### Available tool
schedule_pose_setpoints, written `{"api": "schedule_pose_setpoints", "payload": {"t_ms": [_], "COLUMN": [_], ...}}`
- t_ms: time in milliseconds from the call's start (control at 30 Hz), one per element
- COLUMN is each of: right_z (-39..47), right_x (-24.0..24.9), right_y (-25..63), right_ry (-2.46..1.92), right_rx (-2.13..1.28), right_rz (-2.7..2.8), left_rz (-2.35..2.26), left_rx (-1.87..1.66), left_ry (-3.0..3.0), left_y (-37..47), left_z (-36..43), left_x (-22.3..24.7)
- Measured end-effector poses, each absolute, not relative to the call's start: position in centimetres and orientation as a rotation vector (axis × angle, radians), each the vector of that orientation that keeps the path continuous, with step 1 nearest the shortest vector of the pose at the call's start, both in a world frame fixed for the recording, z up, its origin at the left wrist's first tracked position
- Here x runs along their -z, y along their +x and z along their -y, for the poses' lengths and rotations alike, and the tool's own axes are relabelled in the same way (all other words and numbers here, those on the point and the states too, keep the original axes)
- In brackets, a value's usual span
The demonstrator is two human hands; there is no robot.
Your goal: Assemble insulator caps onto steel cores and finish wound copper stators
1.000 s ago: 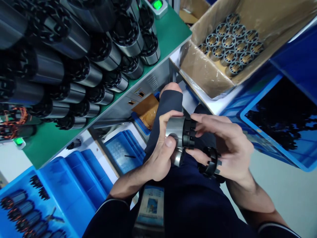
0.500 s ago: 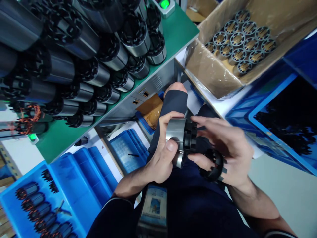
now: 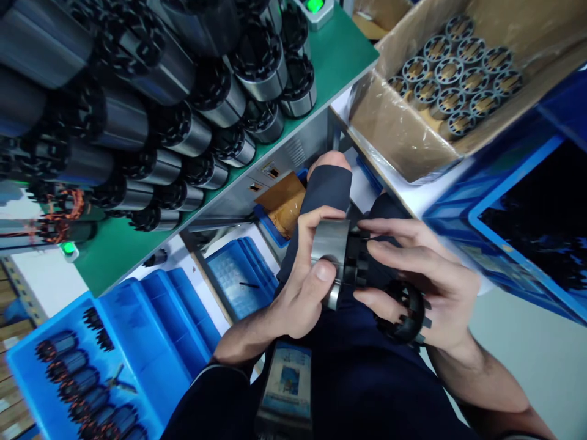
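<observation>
My left hand [image 3: 293,308] is wrapped round a silvery stator core [image 3: 331,239], thumb on its near side. A black toothed plastic end ring [image 3: 356,260] sits at the core's right end. Around that ring are the spread fingertips of my right hand [image 3: 443,269]; whether all of them touch it I cannot tell. A second black plastic end ring [image 3: 416,315] is hooked in the palm and lower fingers of the same hand, its far part hidden.
Stator cores with black ends [image 3: 183,131] crowd the green bench [image 3: 342,46]. A cardboard box [image 3: 389,131] at upper right holds bare cores. Black parts fill a blue bin [image 3: 486,229] at right. Wound rotors [image 3: 76,382] lie in a blue tray [image 3: 151,342] at lower left.
My right hand's fingers have shifted on the end ring, and the hand has moved slightly right with the second ring. The left hand keeps its hold. The view has shifted a little.
</observation>
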State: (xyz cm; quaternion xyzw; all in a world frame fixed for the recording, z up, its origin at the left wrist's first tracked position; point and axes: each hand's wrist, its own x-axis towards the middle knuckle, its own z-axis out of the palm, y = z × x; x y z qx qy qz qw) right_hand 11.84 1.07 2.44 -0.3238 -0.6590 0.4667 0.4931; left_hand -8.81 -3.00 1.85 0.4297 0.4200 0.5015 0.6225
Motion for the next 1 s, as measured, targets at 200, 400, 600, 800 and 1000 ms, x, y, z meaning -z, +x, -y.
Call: {"api": "schedule_pose_setpoints", "payload": {"t_ms": [200,400,600,800,1000], "right_z": [-1.0,-0.8,-1.2,-1.4,0.5], "right_x": [-2.8,-1.2,-0.8,-1.3,-1.9], "right_y": [12.3,11.5,12.3,16.8,15.7], "right_ry": [-0.822,-0.803,-1.044,-1.310,-1.180], "right_rx": [-1.025,-1.019,-1.033,-1.025,-1.179], "right_rz": [1.669,1.667,1.787,1.747,1.509], "left_rz": [-1.012,-1.000,-1.009,-1.167,-1.305], "left_rx": [-1.065,-1.025,-1.003,-1.244,-1.391], "left_ry": [1.083,1.010,0.637,0.670,0.634], "left_y": [-9.7,-9.3,-8.2,-7.1,-5.2], "left_z": [2.6,2.8,2.4,1.4,1.0], "left_x": [-2.1,-2.1,-1.6,-2.6,-3.0]}}
